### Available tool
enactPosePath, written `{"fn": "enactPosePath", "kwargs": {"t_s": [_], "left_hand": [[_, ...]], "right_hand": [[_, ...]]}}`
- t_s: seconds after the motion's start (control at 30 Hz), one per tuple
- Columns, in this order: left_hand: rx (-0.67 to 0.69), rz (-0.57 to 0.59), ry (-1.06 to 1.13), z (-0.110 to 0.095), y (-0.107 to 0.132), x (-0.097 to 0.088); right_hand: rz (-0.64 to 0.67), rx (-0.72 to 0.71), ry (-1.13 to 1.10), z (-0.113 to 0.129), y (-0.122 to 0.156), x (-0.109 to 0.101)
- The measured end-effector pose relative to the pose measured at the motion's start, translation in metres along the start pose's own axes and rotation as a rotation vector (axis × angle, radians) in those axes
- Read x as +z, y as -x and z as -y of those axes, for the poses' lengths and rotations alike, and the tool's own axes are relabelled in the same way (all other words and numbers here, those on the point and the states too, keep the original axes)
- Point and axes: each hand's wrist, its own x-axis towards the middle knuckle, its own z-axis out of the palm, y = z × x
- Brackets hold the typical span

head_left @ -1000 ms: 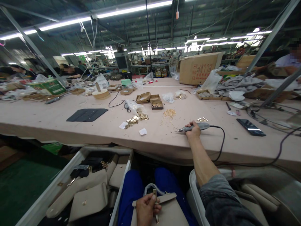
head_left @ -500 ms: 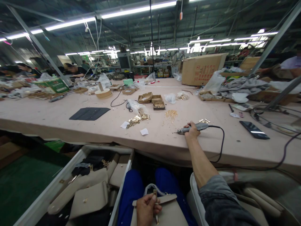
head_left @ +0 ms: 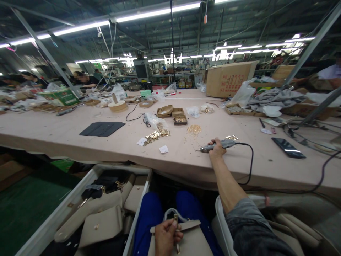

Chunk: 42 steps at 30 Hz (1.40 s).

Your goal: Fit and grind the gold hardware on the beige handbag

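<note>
Holding beige leather handbags (head_left: 98, 217) in a white-rimmed bin (head_left: 66, 209) at lower left; keeping gold fittings in three small cardboard trays (head_left: 173, 114) mid-table, loose gold pieces (head_left: 194, 128) spilling beside them. Gripping a grey corded pen-shaped power tool (head_left: 221, 144) with the right hand (head_left: 217, 151), lying on the pale pink table (head_left: 53, 135) near its front edge, bare surface all around. Pinching a gold clasp (head_left: 175, 218) on a beige handbag (head_left: 186, 241) in the lap with the left hand (head_left: 165, 236). Sitting almost as half a second before; tool tip barely shifting.
</note>
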Motion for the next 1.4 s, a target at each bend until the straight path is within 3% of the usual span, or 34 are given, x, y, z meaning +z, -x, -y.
{"fn": "enactPosePath", "kwargs": {"t_s": [0.3, 0.63, 1.03, 1.4], "left_hand": [[-0.032, 0.032, -0.016, 0.018, -0.015, -0.010], [0.013, -0.008, -0.008, -0.001, 0.001, 0.001], [-0.040, 0.042, -0.052, -0.003, -0.003, -0.004], [-0.027, 0.043, -0.046, -0.005, 0.000, -0.003]], "right_hand": [[-0.007, 0.016, -0.037, 0.007, 0.003, -0.001], [-0.008, 0.012, -0.047, 0.007, 0.000, -0.004], [0.027, 0.027, -0.053, 0.007, -0.001, -0.009], [0.137, 0.042, -0.062, 0.011, 0.002, -0.014]]}}
